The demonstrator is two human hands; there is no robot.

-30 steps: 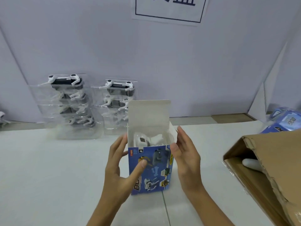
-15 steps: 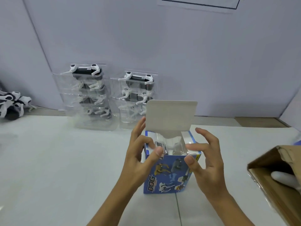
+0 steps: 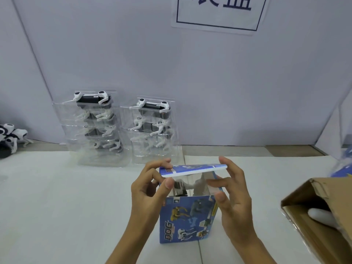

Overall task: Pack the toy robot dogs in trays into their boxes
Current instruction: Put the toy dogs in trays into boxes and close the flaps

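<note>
Holding box (image 3: 187, 218) upright on bench (image 3: 57, 206) between hands: left (image 3: 147, 189) and right (image 3: 231, 189) pinching lid (image 3: 192, 170) half-folded over trayed dog (image 3: 187, 187) inside. Beyond hands, tray stacks (image 3: 122, 128).

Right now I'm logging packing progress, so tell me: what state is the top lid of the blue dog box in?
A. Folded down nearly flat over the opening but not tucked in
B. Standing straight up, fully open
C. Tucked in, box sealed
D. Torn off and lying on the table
A: the lid lies almost level over the blue box, with a gap beneath it showing the trayed toy dog, while the left hand and right hand hold its ends.
</note>
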